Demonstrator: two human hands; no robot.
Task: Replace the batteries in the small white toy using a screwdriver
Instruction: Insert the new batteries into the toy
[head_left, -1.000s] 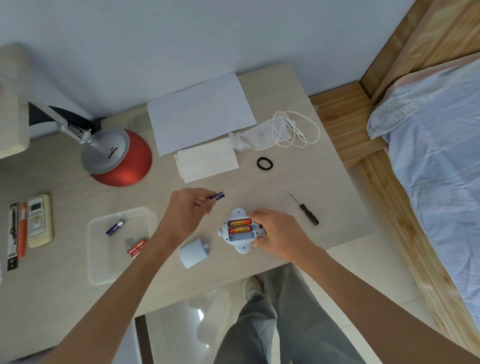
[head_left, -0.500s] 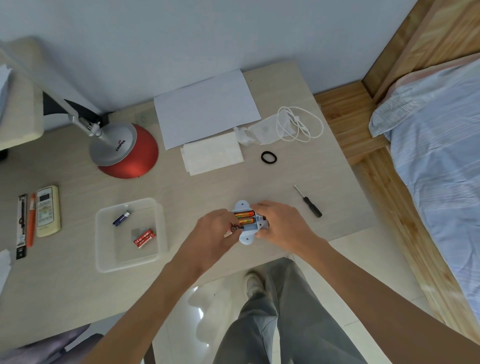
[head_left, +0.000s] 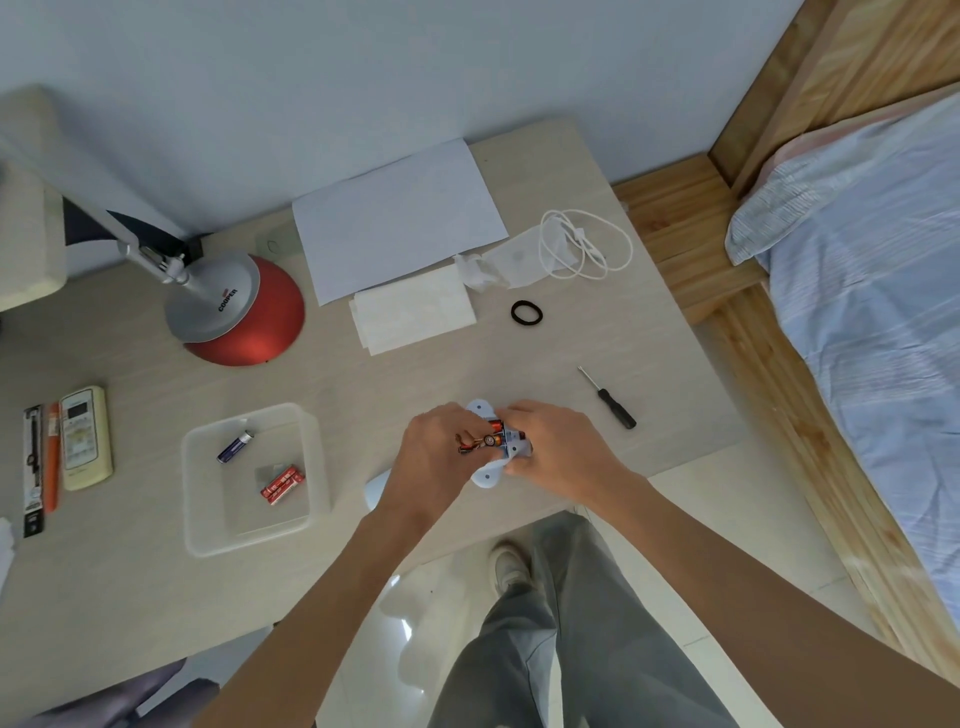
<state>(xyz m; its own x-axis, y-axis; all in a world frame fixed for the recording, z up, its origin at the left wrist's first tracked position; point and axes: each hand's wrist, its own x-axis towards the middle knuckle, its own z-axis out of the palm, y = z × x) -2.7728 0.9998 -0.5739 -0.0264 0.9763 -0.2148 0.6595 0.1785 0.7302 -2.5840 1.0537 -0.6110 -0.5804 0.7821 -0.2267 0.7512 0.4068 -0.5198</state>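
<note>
White toy (head_left: 491, 475) sits near the table's front edge, both hands on it, battery slot open.
R hand (head_left: 550, 447) grips the toy from the right side. L hand (head_left: 436, 457) has curled fingers at the slot & pinches an orange battery (head_left: 490, 440) whose end sticks up. Hands are close together w/ the toy between them. Screwdriver (head_left: 610, 405) lies on the table (head_left: 415, 379) just to the right, not touched. Clear tray (head_left: 208, 540) to the left holds 1 blue battery (head_left: 235, 447) & some red batteries (head_left: 282, 484). A pale cover piece (head_left: 376, 488) peeks out under the L arm. Red lamp (head_left: 249, 332) stands at the back left.
</note>
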